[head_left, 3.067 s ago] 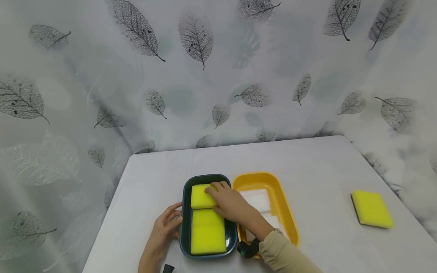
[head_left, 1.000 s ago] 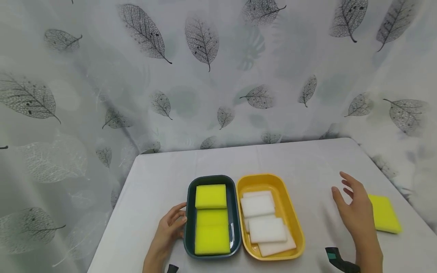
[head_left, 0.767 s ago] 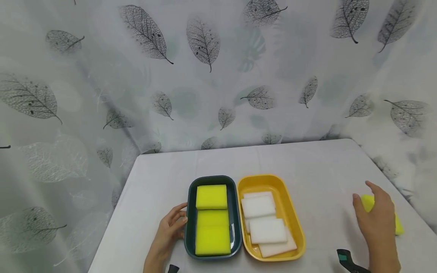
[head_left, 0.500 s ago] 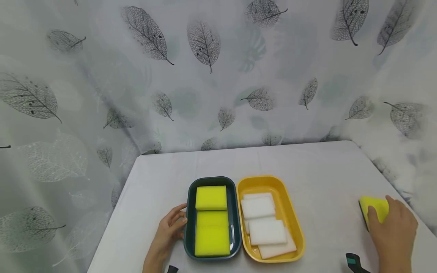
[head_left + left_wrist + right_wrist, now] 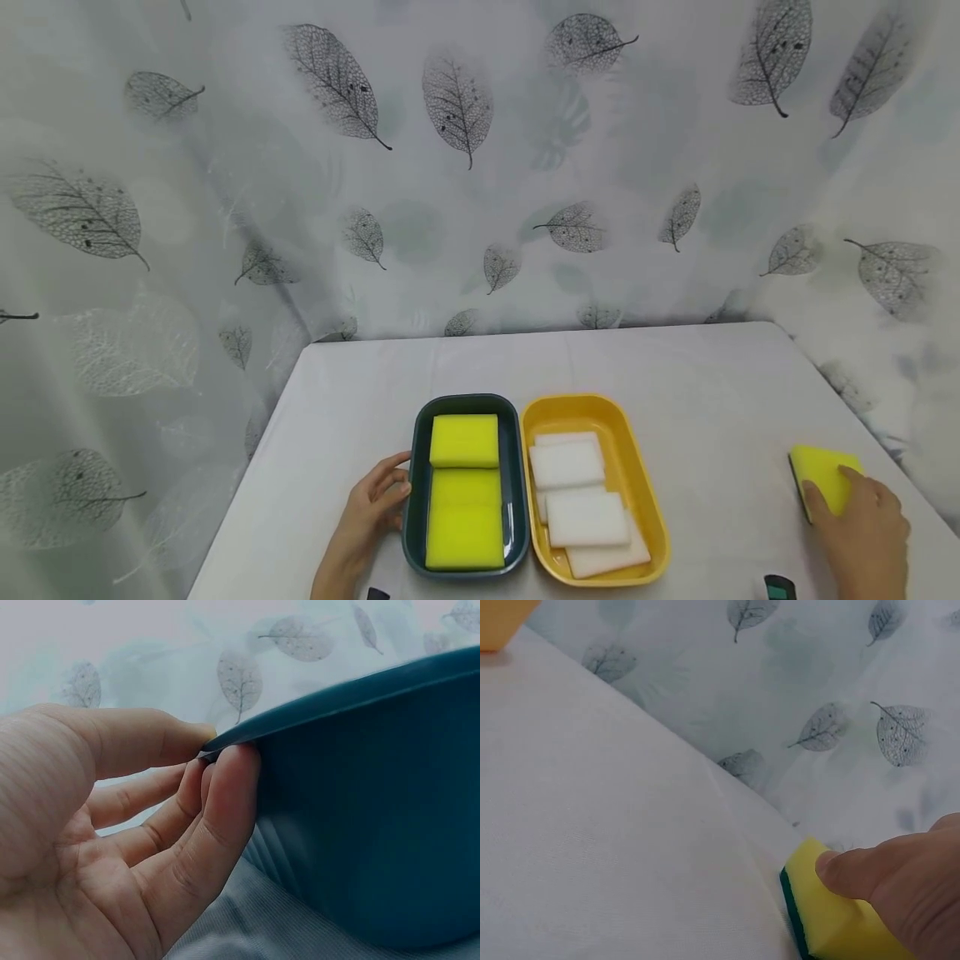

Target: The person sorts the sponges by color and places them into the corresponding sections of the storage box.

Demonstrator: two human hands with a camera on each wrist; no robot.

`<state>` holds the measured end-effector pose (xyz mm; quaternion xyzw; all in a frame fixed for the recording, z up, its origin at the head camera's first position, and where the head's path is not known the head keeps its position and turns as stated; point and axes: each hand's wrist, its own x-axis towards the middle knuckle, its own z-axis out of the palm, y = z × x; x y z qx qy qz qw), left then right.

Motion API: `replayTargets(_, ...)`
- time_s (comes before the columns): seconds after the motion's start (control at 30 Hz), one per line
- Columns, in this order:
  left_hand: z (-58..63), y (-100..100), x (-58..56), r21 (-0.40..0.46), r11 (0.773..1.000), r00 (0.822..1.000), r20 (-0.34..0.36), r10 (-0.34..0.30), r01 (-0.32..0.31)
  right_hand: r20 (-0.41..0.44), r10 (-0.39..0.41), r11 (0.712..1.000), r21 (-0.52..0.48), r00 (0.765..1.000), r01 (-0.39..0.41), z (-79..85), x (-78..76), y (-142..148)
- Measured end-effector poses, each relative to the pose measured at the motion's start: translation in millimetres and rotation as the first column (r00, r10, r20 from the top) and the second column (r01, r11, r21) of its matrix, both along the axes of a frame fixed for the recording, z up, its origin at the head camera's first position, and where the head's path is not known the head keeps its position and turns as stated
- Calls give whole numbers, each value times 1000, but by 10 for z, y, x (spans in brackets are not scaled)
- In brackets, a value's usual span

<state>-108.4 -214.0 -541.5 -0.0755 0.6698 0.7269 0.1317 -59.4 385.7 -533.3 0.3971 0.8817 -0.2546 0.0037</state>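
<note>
My left hand pinches the left rim of a dark green tray. In the left wrist view, the thumb lies on the lip of the tray and the fingers curl beneath it. Inside are yellow sponges, one at the back and others overlapping in front. At the far right of the table, my right hand grips a yellow sponge with a dark green scouring side. Its thumb presses the sponge in the right wrist view; the other fingertips are mostly hidden there.
A yellow tray stands against the green one's right side, holding several white sponges in overlapping layers. A white cloth covers the table. Behind hangs a leaf-patterned curtain.
My right hand has left the green tray, crossed to the far right and taken hold of the yellow sponge there. My left hand stays at the tray's rim.
</note>
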Motion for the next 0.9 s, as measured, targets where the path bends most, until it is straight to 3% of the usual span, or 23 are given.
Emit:
replayTargets(0.2, 13, 3, -43, 8, 999, 999, -36, -37, 38, 32, -61, 998, 18, 998, 60, -45, 32, -54)
replayTargets(0.5, -9, -15, -43, 11, 1000, 999, -28, -18, 18, 22, -42, 999, 2, 999, 41, -22, -44, -91)
replayTargets(0.77, -33, -4, -20, 11, 1000, 1000, -24, -3, 4, -122, -4, 999, -34, 992, 0, 28, -64, -86)
replayTargets(0.9, -62, -18, -26, 20, 999, 999, -39, -32, 33, -217, 77, 995, -52, 973, -90, 79, -128, -138)
